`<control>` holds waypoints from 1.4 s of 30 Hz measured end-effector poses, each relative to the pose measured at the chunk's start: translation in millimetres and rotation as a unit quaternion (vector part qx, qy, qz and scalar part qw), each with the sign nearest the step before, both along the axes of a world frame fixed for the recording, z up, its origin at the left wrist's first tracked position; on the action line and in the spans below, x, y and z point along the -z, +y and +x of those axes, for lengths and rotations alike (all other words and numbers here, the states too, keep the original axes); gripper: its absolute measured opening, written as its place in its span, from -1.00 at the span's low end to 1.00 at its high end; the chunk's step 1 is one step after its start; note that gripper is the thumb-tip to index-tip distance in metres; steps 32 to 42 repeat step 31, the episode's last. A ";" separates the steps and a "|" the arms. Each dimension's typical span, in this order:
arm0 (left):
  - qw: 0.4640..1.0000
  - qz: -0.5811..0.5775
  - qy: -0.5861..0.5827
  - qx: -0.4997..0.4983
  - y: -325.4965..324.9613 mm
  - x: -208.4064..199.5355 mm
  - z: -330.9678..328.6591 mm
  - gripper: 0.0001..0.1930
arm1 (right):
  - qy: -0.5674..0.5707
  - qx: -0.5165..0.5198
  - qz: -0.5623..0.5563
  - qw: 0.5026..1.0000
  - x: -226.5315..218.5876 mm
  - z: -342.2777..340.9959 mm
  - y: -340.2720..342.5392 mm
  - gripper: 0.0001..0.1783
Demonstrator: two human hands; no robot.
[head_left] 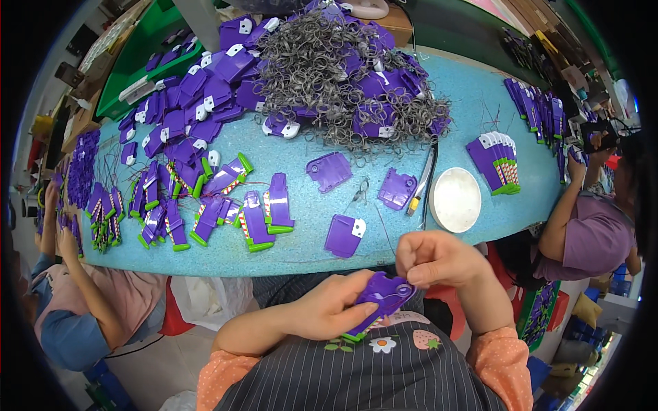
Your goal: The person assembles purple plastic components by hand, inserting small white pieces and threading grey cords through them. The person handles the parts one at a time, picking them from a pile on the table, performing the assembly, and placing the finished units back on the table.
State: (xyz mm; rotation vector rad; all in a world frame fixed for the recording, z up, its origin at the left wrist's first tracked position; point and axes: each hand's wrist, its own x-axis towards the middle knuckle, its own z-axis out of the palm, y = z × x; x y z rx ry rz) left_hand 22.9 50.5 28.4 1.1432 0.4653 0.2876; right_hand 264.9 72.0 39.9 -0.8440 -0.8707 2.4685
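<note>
In front of my apron, my left hand (332, 306) is closed around a purple plastic casing (384, 291) with a green end and a striped strip. My right hand (442, 262) pinches at the casing's upper right corner, where a thin dark wire (388, 233) runs up from the fingers; the fingertips hide what exactly they grip. Just beyond my hands lie a purple shell with a white tip (344, 235) and two bare purple shells, one to the left (329, 171) and one to the right (397, 189). A small coil of wire (361, 192) rests between them.
A heap of grey wire coils (308, 61) covers purple shells at the back. Finished-looking casings (257, 219) with green ends lie left; a fanned stack (495, 163) sits right. Near it are a round white dish (455, 200) and a yellow-handled tool (414, 203). People sit at both sides.
</note>
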 end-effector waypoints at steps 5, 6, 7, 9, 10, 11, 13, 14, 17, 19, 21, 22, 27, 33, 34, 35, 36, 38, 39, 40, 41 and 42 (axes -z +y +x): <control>0.938 -0.185 -0.138 -0.258 -15.4 4.1 0.6 -0.63 | -0.009 0.230 0.106 0.968 26.0 -29.7 -25.1 -0.77; 0.938 -0.147 -0.126 -0.287 -18.4 6.9 2.1 -0.63 | -0.035 0.231 0.157 0.960 23.2 -37.3 -27.3 -0.76; 0.937 -0.111 -0.116 -0.310 -22.6 10.0 5.6 -0.63 | -0.065 0.235 0.206 0.948 15.6 -48.2 -30.8 -0.74; 0.933 -0.070 -0.116 -0.334 -27.1 12.3 7.0 -0.64 | -0.146 0.222 0.286 0.921 11.2 -55.3 -31.9 -0.71; 0.932 -0.065 -0.126 -0.335 -28.2 12.4 7.2 -0.64 | -0.156 0.227 0.322 0.906 12.9 -56.8 -31.8 -0.71; 0.931 -0.060 -0.135 -0.335 -29.4 12.6 7.4 -0.64 | -0.166 0.232 0.358 0.889 16.6 -59.2 -31.5 -0.71; 0.922 -0.026 -0.128 -0.366 -34.0 16.1 11.0 -0.64 | -0.175 0.238 0.401 0.867 17.7 -63.2 -30.1 -0.72; 0.916 -0.010 -0.124 -0.381 -35.7 18.2 12.2 -0.64 | -0.173 0.241 0.408 0.863 15.7 -64.9 -30.0 -0.73; 0.907 0.125 -0.020 -0.402 -39.6 29.1 11.0 -0.66 | -0.215 0.228 0.433 0.845 13.4 -64.7 -30.9 -0.74; 0.882 0.265 0.060 -0.385 -36.3 27.8 9.0 -0.67 | -0.248 0.222 0.445 0.831 12.8 -64.8 -31.8 -0.76; 0.842 0.370 0.116 -0.376 -31.7 26.4 9.0 -0.68 | -0.269 0.224 0.452 0.820 12.6 -65.8 -33.1 -0.78; 0.859 0.330 0.098 -0.378 -31.5 27.4 8.7 -0.68 | -0.263 0.219 0.442 0.829 12.9 -65.9 -32.5 -0.78; 0.907 0.107 -0.032 -0.406 -33.4 33.1 10.4 -0.65 | -0.248 0.208 0.433 0.842 23.3 -69.2 -32.3 -0.77; 0.906 0.006 -0.111 -0.408 -34.8 33.5 7.7 -0.60 | -0.249 0.207 0.412 0.852 24.6 -77.7 -30.4 -0.76; 0.906 0.006 -0.111 -0.408 -34.8 33.5 7.7 -0.60 | -0.249 0.207 0.412 0.852 24.6 -77.7 -30.4 -0.76; 0.906 0.006 -0.111 -0.408 -34.8 33.5 7.7 -0.60 | -0.249 0.207 0.412 0.852 24.6 -77.7 -30.4 -0.76; 0.906 0.006 -0.111 -0.408 -34.8 33.5 7.7 -0.60 | -0.249 0.207 0.412 0.852 24.6 -77.7 -30.4 -0.76; 0.906 0.006 -0.111 -0.408 -34.8 33.5 7.7 -0.60 | -0.249 0.207 0.412 0.852 24.6 -77.7 -30.4 -0.76; 0.906 0.006 -0.111 -0.408 -34.8 33.5 7.7 -0.60 | -0.249 0.207 0.412 0.852 24.6 -77.7 -30.4 -0.76; 0.906 0.006 -0.111 -0.408 -34.8 33.5 7.7 -0.60 | -0.249 0.207 0.412 0.852 24.6 -77.7 -30.4 -0.76; 0.906 0.006 -0.111 -0.408 -34.8 33.5 7.7 -0.60 | -0.249 0.207 0.412 0.852 24.6 -77.7 -30.4 -0.76; 0.906 0.006 -0.111 -0.408 -34.8 33.5 7.7 -0.60 | -0.249 0.207 0.412 0.852 24.6 -77.7 -30.4 -0.76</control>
